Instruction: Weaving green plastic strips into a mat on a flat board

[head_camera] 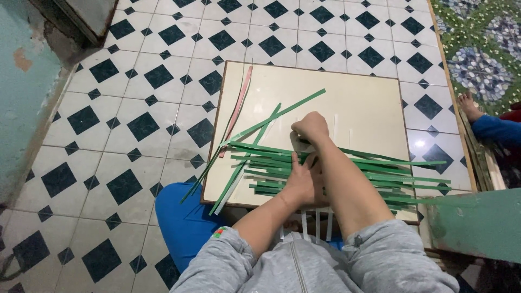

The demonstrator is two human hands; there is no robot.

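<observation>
A cream board with a brown edge [358,97] lies in front of me, covered with several long green paper strips [271,157]. White strips [317,223] hang off its near edge, seemingly woven with the green ones. My left hand [301,182] presses flat on the green strips near the middle. My right hand [310,129] is fisted just above it, pinching the top of a white strip. Pink strips [239,106] lie along the board's left side.
The floor is white tile with dark diamonds [141,125]. A blue cushion [182,222] sits under the board's near left corner. At right, another person's foot [468,106] and blue sleeve [496,129] rest by a floral mat [480,49]. A green plank [477,222] lies near right.
</observation>
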